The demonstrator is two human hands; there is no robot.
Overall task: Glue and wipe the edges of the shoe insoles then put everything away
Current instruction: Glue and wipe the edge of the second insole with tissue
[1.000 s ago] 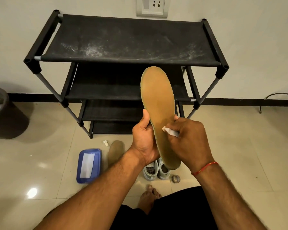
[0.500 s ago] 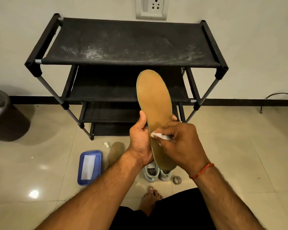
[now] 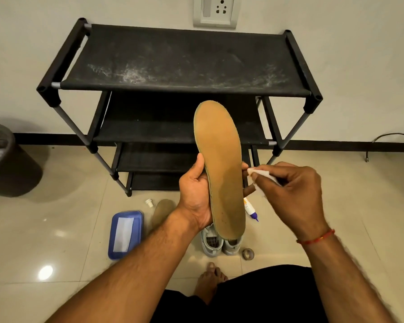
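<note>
Tiled floor [image 3: 336,217] w/ rack [image 3: 184,64] behind, L hand [image 3: 196,194] fingers grip insole [image 3: 219,159], R hand [image 3: 292,194] fingers pinch wipe [image 3: 262,174] beside its edge

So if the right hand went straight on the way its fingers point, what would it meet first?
Probably the right edge of the held insole, near the fingertips of the left hand; the white wipe pinched in the right hand would touch first. Depth is uncertain.

Place: a room in a home
Floor: glossy beige tiles [image 3: 336,194]
Wall: plain, with a socket [image 3: 215,11] and dark skirting [image 3: 336,145]
Furniture: black shoe rack [image 3: 180,61] against the wall
Also: bin [image 3: 2,157], shoes [image 3: 219,243] on the floor
</note>
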